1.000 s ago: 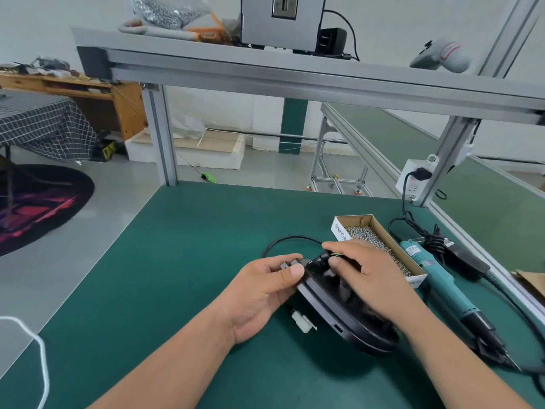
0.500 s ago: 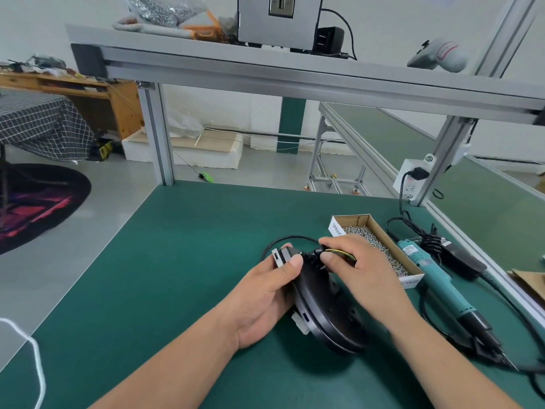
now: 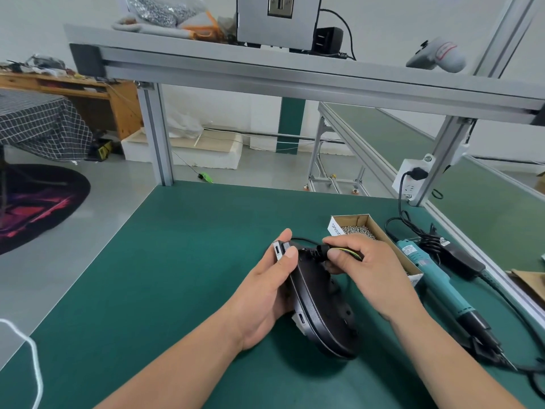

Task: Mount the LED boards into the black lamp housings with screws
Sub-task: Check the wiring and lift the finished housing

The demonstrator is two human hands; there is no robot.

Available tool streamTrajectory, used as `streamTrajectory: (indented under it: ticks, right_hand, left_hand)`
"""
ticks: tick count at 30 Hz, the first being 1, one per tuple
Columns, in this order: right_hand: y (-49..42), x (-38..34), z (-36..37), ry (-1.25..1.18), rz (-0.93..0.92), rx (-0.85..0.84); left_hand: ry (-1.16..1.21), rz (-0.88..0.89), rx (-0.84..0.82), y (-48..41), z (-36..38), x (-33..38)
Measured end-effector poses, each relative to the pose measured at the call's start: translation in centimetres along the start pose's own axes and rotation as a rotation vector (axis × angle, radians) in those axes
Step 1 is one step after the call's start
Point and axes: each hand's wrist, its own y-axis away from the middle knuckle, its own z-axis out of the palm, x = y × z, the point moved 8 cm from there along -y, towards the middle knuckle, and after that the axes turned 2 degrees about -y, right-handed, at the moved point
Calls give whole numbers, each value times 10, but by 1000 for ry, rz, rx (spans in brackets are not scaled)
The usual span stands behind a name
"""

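Housing [image 3: 320,308] is standing tilted on its edge on the green mat [image 3: 177,261], near the front middle of the table, with its lower rim resting on the mat. Left hand [image 3: 265,296] is gripping the housing from the left side, with the thumb pressing near a white clip [image 3: 277,250] at the top and the forefinger reaching over it. A second white clip [image 3: 299,318] is showing lower on the rim. Right hand [image 3: 365,270] is pinching thin yellow and green wires [image 3: 352,253] between thumb and forefinger, just beside the black gland [image 3: 320,250] at the top of the housing; its other fingers are curling loosely. A black cable [image 3: 303,240] is looping out behind the top. Just behind the right hand, a cardboard box [image 3: 351,217] is holding small screws [image 3: 356,230]. To the right of the box, a teal screwdriver [image 3: 433,276] is lying on the mat.
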Motion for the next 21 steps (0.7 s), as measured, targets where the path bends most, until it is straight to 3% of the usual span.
streamTrajectory:
  ticks: [8, 21]
  right_hand:
    - [0, 6, 3, -136, 29, -9]
    - [3, -5, 8, -129, 2, -20]
  left_hand:
    - [-77, 25, 1, 0, 1, 1]
    - [-153, 54, 23, 4, 1, 1]
